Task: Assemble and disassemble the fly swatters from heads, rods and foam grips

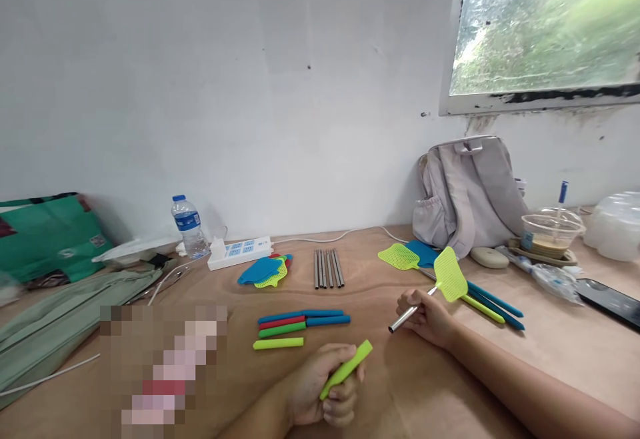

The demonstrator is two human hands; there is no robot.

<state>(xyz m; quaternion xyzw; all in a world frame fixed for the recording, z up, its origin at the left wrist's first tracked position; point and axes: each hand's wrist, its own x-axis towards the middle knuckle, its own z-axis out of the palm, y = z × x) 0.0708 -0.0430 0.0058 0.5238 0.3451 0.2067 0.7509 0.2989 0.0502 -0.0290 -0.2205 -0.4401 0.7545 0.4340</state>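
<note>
Left hand (pixel 317 382) grips the handle (pixel 347 370), slanting up-right, nearly in line with the tube (pixel 401 320) the right hand (pixel 431 319) pinches.

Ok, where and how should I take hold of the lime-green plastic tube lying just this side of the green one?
I'd grip the lime-green plastic tube at mid-length, from above and the near side, pinching across its width. It is straight and lies flat, crosswise to you; its near side looks unobstructed, while the green plastic tube lies close beyond it.
</note>
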